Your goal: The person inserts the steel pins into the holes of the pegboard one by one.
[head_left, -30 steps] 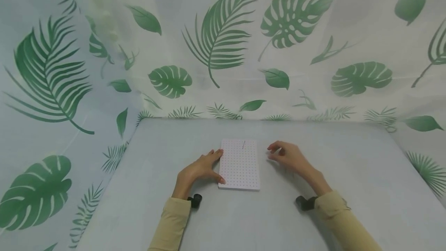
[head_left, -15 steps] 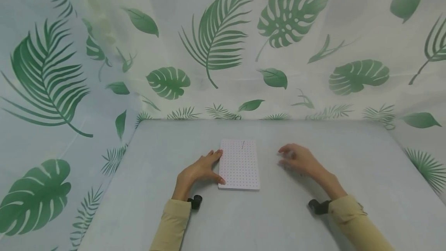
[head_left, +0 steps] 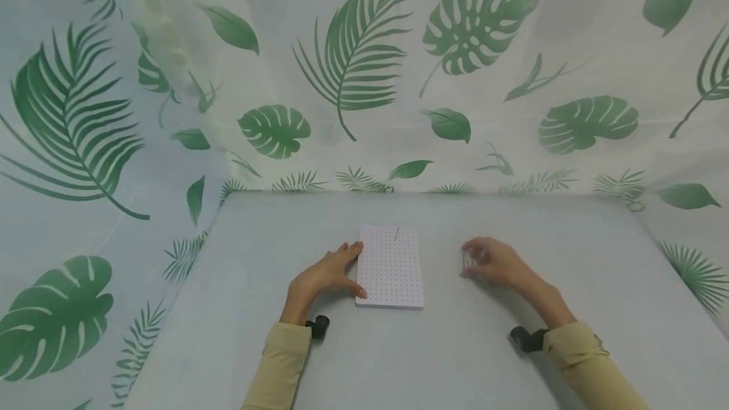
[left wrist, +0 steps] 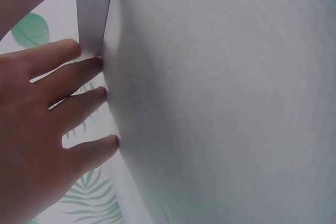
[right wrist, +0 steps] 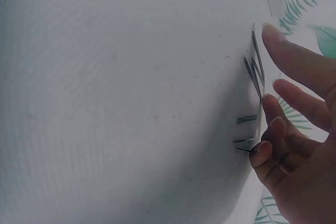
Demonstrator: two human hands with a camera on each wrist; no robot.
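Note:
A white board (head_left: 392, 271) with rows of small dots lies mid-table. One thin dark pin (head_left: 397, 234) shows near its far right corner. My left hand (head_left: 327, 274) rests against the board's left side, thumb at the near corner and fingertips farther up; its fingers (left wrist: 79, 74) look straight and spread in the left wrist view. To the right of the board, my right hand (head_left: 494, 262) is low over the table with fingers loosely bent. Several thin metal pins (right wrist: 253, 80) lie by its fingertips, and a few short ones (right wrist: 247, 120) sit lower in the right wrist view.
The pale table (head_left: 376, 359) ends at a leaf-print cloth (head_left: 364, 81) hanging behind, with more of it along the left side. A small black wrist camera (head_left: 525, 338) is on the right wrist, another black camera (head_left: 321, 326) on the left.
My right hand has moved right, away from the board and a little nearer the body. Thin pins now show between its finger and thumb. The left hand and board have stayed put.

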